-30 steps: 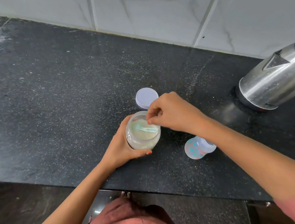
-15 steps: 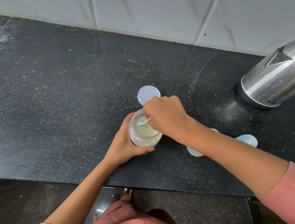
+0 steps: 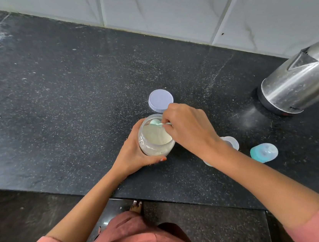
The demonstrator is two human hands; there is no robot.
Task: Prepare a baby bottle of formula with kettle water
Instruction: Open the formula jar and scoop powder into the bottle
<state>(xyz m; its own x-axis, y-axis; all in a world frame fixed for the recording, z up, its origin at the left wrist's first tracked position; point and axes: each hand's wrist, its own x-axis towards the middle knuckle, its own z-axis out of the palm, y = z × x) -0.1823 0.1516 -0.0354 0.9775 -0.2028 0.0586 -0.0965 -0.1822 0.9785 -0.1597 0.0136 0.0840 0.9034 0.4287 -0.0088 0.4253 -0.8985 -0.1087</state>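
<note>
Both hands were busy on our counter [image 3: 55, 108]: our left hand [image 3: 134, 155] gripped the open formula jar [image 3: 155, 141], our right hand [image 3: 189, 130] pinched the scoop [image 3: 155, 122] inside it, the baby bottle [image 3: 230, 142] stood at the jar's three o'clock, and the kettle [image 3: 304, 78] at two.

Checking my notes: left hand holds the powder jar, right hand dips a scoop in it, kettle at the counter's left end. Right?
No: the head view shows the kettle at the right end. The left hand holds the powder jar, the right hand dips the scoop in.
</note>
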